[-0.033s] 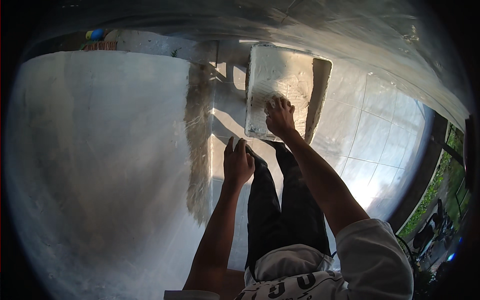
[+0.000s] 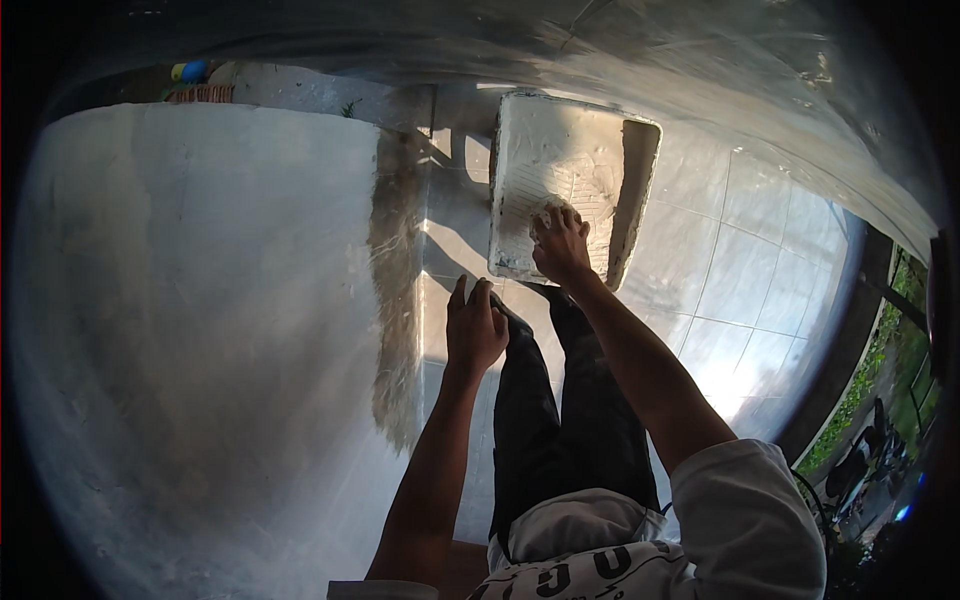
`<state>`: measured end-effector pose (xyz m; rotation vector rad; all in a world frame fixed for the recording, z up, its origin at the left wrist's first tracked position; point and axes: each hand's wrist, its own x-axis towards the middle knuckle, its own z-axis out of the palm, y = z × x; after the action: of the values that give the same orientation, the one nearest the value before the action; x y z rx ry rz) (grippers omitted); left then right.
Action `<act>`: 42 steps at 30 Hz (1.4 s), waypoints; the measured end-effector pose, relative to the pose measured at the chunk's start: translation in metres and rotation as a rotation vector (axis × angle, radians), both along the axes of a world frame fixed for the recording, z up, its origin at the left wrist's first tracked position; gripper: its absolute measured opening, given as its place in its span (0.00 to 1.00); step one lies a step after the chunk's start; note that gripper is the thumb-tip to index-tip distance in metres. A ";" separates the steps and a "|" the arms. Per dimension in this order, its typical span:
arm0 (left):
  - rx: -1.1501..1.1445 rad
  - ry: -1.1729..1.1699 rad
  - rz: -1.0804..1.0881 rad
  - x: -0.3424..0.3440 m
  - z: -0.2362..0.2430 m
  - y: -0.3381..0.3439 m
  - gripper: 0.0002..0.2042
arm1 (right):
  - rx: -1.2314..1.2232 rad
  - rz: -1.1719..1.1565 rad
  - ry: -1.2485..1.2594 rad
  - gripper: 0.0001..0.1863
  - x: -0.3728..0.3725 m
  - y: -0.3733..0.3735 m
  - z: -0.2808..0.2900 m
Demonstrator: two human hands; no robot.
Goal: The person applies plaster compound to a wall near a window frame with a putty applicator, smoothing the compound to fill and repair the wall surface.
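Note:
A paint tray [image 2: 535, 135] coated in cream-white paint lies on the floor ahead of my feet, with a ridged middle and a darker right side. Inside it my right hand [image 2: 562, 240] has its fingers curled on a pale, paint-covered lump [image 2: 545, 210], perhaps a cloth or sponge; its exact kind is unclear. My left hand [image 2: 473, 325] hangs left of my legs, below the tray's lower left corner, fingers apart and holding nothing.
A broad whitish surface [image 2: 205, 280] fills the left, bordered by a rough brown-grey band [image 2: 395, 260]. Grey tiles [image 2: 730, 270] extend rightward. A pale wall [image 2: 720, 70] curves across the top. A blue round object [image 2: 195, 72] sits far back; greenery [image 2: 850, 390] shows at right.
My right hand and the lump have shifted very slightly down and to the right. The tray has also shifted very slightly in the picture. My left hand looks unchanged.

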<state>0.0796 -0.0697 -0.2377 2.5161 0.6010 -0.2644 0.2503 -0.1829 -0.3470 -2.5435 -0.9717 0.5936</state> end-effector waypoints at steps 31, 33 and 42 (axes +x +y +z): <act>-0.054 0.013 0.017 -0.008 0.001 -0.011 0.22 | -0.248 0.097 0.081 0.24 0.014 -0.018 0.042; -0.078 0.053 0.054 -0.009 0.003 -0.012 0.21 | -0.201 -0.025 0.091 0.19 0.012 -0.015 0.038; -0.069 0.043 0.080 -0.015 -0.004 -0.011 0.20 | 0.042 -0.057 0.058 0.13 0.055 0.022 0.045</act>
<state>0.0648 -0.0804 -0.2414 2.4195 0.6964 -0.3047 0.3051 -0.1605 -0.3016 -2.4937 -0.8801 0.6197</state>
